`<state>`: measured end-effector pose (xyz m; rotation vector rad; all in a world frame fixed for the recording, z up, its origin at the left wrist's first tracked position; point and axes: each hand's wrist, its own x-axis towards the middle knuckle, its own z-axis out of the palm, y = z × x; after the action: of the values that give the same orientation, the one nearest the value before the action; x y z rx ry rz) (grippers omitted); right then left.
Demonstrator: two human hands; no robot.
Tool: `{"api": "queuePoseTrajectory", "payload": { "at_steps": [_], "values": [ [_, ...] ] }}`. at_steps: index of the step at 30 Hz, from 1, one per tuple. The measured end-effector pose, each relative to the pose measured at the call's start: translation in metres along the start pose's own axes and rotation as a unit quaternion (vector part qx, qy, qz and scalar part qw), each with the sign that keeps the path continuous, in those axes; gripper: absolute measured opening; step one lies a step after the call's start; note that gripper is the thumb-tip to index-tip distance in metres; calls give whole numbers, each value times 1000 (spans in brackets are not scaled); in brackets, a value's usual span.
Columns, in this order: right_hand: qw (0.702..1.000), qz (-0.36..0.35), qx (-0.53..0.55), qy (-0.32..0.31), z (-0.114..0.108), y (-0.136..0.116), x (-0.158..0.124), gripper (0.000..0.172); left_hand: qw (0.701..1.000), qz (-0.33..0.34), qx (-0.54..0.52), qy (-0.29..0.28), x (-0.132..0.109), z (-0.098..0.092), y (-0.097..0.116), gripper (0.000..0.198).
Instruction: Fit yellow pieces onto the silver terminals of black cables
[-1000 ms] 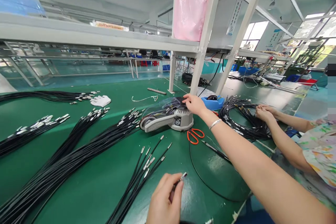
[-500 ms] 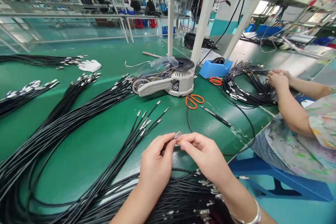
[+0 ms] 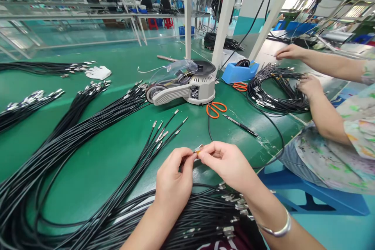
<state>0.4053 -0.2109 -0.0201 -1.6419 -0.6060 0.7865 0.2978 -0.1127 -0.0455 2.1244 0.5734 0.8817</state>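
Note:
My left hand (image 3: 172, 177) and my right hand (image 3: 224, 162) meet above the green table (image 3: 111, 156), both pinching the metal connector end of a black cable (image 3: 198, 149). A small yellowish piece, perhaps tape, shows at the connector between my fingertips. Under my forearms lies a thick bundle of black cables with metal ends (image 3: 205, 213). A small group of several cables (image 3: 159, 136) lies just beyond my left hand. The grey tape dispenser (image 3: 187, 86) stands farther back, and orange scissors (image 3: 216, 108) lie beside it.
Long cable bundles (image 3: 67, 152) fan across the left of the table, with a white glove (image 3: 98, 72) behind. At the right a co-worker's hands (image 3: 310, 84) handle a coiled cable bundle (image 3: 274, 90). A blue holder (image 3: 238, 71) and white frame posts (image 3: 225, 15) stand behind the dispenser.
My right hand came back from the tape dispenser to join my left at the cable end. The view tilted down. The co-worker's far hand has reached out toward the back.

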Motion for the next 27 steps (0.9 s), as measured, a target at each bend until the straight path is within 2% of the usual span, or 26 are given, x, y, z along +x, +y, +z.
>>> {"api": "queuePoseTrajectory", "payload": {
  "at_steps": [8, 15, 27],
  "values": [
    [999, 0, -31, -14, -4, -3, 5, 14, 998, 61, 7, -4, 3, -4, 3, 13],
    [999, 4, -38, -17, -4, -4, 6, 15, 998, 55, 14, -20, 3, -6, 2, 15],
    [998, -7, -58, -28, -8, -2, 8, 13, 996, 85, 6, -16, 3, -5, 1, 19]
  ]
}}
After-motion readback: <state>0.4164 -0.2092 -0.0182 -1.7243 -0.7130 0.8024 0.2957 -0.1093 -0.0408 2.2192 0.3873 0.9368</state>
